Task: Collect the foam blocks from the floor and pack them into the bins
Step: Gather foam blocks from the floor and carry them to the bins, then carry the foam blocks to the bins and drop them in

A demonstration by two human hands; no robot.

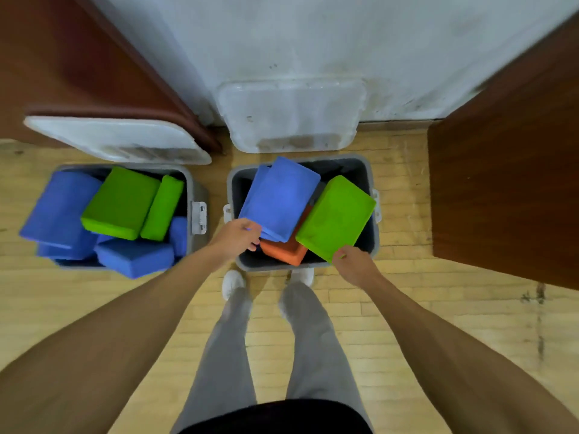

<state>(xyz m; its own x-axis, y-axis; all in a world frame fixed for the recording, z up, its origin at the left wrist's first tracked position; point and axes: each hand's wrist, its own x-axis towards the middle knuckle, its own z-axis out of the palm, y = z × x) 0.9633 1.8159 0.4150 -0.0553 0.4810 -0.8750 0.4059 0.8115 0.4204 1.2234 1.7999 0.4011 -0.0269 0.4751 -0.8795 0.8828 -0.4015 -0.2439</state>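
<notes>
1. Two grey bins stand on the wooden floor (391,324): the left bin (191,183) at frame left and the right bin (341,169) at centre. Two white lids (116,139) lean behind them.
2. The left bin holds two green blocks (120,202) on at least four blue blocks (134,256). They overlap, so the blue count is unsure.
3. The right bin holds a lone green block (335,217), one orange block (286,249), half covered, and a top blue block (279,198) over a second, of which only the edges show.
4. The left hand (238,234) has its grip curled on the top blue block's near corner.
5. The right hand (354,264) has its grip pinching the lone green block's near corner, fingertips hidden.
</notes>
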